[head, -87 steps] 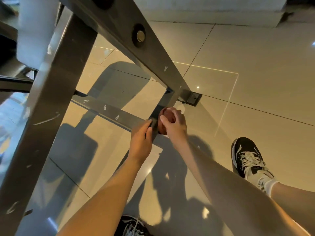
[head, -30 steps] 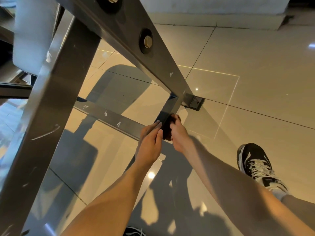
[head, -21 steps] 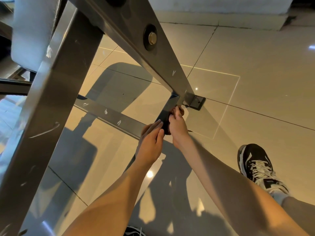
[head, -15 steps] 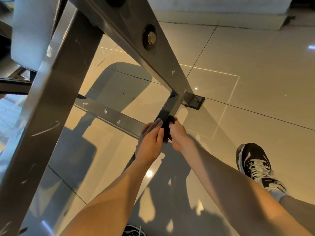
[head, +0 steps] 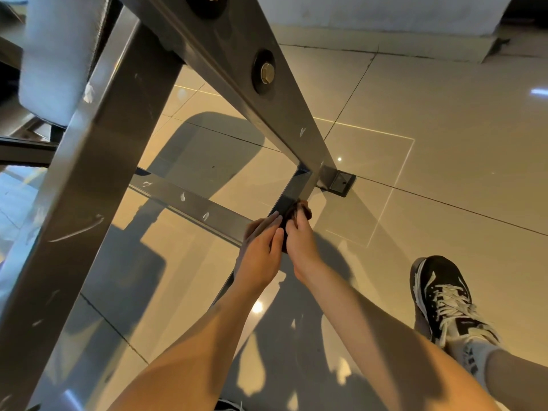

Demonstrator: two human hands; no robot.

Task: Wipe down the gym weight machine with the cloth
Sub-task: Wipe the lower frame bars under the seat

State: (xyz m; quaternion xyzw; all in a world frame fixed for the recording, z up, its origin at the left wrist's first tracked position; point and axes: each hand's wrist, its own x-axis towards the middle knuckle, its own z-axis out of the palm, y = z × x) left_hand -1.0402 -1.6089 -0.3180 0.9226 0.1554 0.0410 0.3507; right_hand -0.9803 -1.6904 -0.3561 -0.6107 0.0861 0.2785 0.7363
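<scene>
The weight machine's dark grey steel frame [head: 284, 120] slants across the view down to a floor plate, with a horizontal base bar [head: 189, 200] running left. Low on the short upright leg, my right hand [head: 301, 244] grips a dark brown cloth [head: 302, 209] and presses it against the metal. Only a small bunch of the cloth shows above my fingers. My left hand [head: 262, 250] lies beside the right with straight fingers resting on the same leg where it meets the base bar.
A thick frame post [head: 80, 203] fills the left foreground, and a grey pad [head: 56, 54] sits at the top left. A bolted foot plate [head: 339, 180] lies on the glossy tiled floor. My black-and-white sneaker [head: 441, 298] stands at the right.
My right hand has slid the cloth up and down the short leg near the foot plate. My left hand has stayed on the leg beside it. The view has shifted only slightly.
</scene>
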